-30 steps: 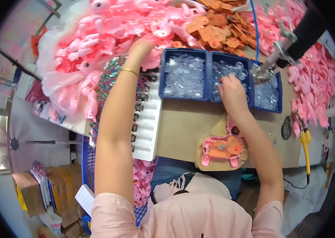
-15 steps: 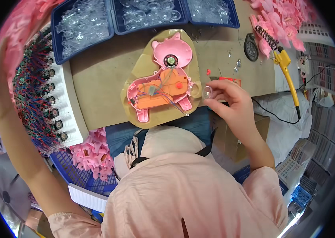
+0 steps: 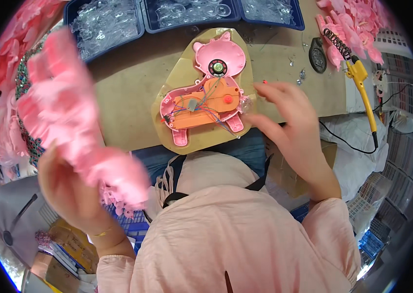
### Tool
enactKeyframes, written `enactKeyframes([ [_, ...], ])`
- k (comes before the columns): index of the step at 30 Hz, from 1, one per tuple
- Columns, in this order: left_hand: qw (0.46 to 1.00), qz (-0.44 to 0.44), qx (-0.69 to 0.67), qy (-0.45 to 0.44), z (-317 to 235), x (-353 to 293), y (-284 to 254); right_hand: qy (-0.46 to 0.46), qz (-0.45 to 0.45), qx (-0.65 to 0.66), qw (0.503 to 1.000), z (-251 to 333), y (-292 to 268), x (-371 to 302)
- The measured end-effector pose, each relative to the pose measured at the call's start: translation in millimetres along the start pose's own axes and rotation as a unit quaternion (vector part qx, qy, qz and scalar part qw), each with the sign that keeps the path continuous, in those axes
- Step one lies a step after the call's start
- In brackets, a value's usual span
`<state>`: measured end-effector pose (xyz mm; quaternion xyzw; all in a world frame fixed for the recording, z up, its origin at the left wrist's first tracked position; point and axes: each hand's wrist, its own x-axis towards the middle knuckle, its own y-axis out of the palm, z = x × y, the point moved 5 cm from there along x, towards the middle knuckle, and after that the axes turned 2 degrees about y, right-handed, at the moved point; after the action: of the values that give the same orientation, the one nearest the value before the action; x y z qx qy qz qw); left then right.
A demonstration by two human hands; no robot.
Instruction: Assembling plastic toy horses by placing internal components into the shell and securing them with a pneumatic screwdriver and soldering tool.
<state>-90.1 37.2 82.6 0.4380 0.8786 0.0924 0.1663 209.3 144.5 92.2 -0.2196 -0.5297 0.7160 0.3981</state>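
A pink animal-shaped toy shell half (image 3: 223, 56) lies open side up in a tan, board-like holder (image 3: 172, 80). Inside it are an orange mechanism box (image 3: 206, 107), thin wires and a round black speaker (image 3: 217, 68). A clear plastic piece (image 3: 246, 104) sits at the shell's right edge. Just right of that piece is my right hand (image 3: 292, 112), thumb and fingers apart with nothing visible between them. My left hand (image 3: 72, 188) grips a pink plastic shell piece (image 3: 69, 102), smeared by motion, above the table's left side. Whether it is one part or several I cannot tell.
Blue trays (image 3: 189, 22) of clear plastic parts stand along the far side. A yellow-handled soldering iron (image 3: 360, 80) hangs at the right by a pile of pink parts (image 3: 358, 29). A black oval object (image 3: 317, 54) lies nearby. Wired components (image 3: 23, 93) sit far left.
My left hand has come back from the far left with a pink shell piece. The clear piece has left my right fingers and now rests at the shell's edge.
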Motion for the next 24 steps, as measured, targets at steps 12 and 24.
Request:
enactKeyframes([
  [12,0.892,0.158,-0.290,-0.308,62.7,-8.2,61.1,0.086,0.216,0.497,0.836,15.2,-29.0,56.3],
  [24,0.952,0.234,-0.149,-0.130,19.3,-17.8,71.0,-0.023,0.047,0.156,0.986,-18.7,0.9,4.0],
])
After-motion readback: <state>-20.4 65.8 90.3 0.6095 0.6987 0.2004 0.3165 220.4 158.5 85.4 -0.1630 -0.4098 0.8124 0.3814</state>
